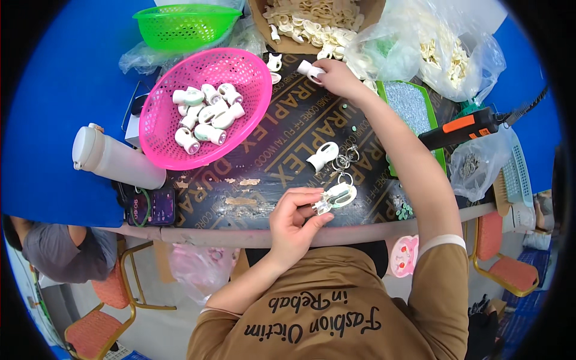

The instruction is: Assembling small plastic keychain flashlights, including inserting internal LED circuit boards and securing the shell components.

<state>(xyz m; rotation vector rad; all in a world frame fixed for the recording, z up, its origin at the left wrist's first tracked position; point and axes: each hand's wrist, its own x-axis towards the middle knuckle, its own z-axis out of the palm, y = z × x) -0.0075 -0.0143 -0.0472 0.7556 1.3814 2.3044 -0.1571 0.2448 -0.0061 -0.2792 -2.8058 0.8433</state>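
Near the table's front edge, my left hand (294,222) pinches an opened white keychain flashlight (336,198). Its inner parts face up, and a metal split ring (344,178) is at its upper edge. My right arm reaches far across the table. There my right hand (339,78) grips a white plastic flashlight shell (310,71) by its looped end. Between the hands, another white shell (324,156) lies beside several loose split rings (343,161). Small pale green pieces (405,211) are heaped near the front edge.
A pink basket (159,114) holds several white flashlights; a green basket (180,27) stands behind. White shells fill a cardboard box (255,12) and plastic bag (480,54). A black-orange tool (462,127) crosses the green tray (433,108). A white bottle (120,157) and phone (162,207) are left.
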